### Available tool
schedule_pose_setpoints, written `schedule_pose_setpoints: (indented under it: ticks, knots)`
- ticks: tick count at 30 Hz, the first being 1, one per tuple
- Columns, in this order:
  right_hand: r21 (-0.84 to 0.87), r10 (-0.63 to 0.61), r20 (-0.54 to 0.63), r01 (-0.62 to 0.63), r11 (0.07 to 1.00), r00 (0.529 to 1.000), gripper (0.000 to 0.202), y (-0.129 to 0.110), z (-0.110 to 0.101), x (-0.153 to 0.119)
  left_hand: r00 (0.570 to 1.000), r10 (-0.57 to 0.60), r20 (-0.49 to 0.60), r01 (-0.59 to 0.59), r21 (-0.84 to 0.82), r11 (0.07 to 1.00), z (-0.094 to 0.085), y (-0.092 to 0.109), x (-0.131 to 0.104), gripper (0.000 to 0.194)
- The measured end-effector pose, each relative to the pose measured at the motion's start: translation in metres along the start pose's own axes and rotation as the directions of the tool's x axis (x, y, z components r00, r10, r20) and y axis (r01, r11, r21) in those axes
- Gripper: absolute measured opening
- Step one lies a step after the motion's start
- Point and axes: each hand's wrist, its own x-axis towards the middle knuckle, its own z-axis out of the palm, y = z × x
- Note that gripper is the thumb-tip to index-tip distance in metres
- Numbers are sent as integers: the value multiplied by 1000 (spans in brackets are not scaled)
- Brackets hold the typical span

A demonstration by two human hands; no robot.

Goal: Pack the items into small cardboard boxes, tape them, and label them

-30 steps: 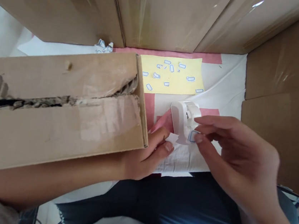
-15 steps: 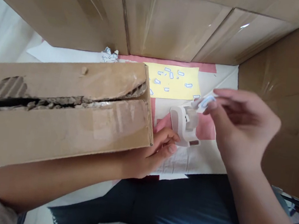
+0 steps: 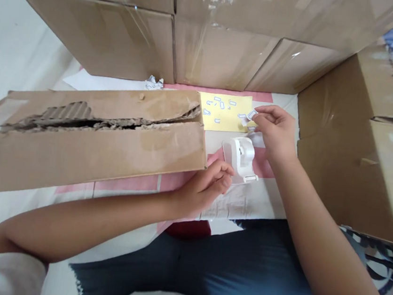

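1. I'm looking at the tape dispenser [image 3: 240, 165] now: smooth white plastic, a soft sheen on it.
2. Next, the yellow sheet [image 3: 230, 118], thin paper, matt all over.
3. The small cutout [image 3: 251, 115] reads on my feed as white paper.
4. Here's the torn carton [image 3: 103, 156]: dull brown cardboard, ripped rough, bare corrugation showing.
5. Over to the stacked cartons [image 3: 220, 60], smoother, glinting under glossy clear tape.
6. I see wrinkled, matt cloth in the pink-and-white cover [image 3: 265, 195].
7. And the jeans [image 3: 222, 264], dark denim, frayed.
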Motion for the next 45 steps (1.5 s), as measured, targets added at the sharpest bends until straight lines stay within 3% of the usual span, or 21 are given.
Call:
schedule_pose_setpoints:
  ticks: [16,22,27,31,36,39,45]
  knots:
    - [77,88,-12,-87,993,996,11,3,10,3,1000,24,5,-24,26,999,0,-1,1,34]
    - [113,93,165,-112,987,982,13,-20,-1,-11,1000,16,2,-16,-10,1000,1,0,1,33]
    - [-37,38,360,-27,999,932,12,-60,-22,-57,1000,17,5,-17,-25,1000,1,1,-1,32]
    - [-179,-42,512,155,972,858,5,-83,-30,-87,999,36,10,-35,-45,998,-1,-1,0,30]
    - [-242,-129,630,351,904,766,7,-89,-28,-95,992,122,4,-122,-44,992,-2,-3,0,31]
    - [-244,-128,648,364,899,751,8,-88,-29,-95,985,172,3,-172,-30,985,-2,-2,0,29]
    - [-245,-108,658,348,905,745,7,-85,-28,-96,991,135,-14,-135,-39,990,-1,2,-1,29]
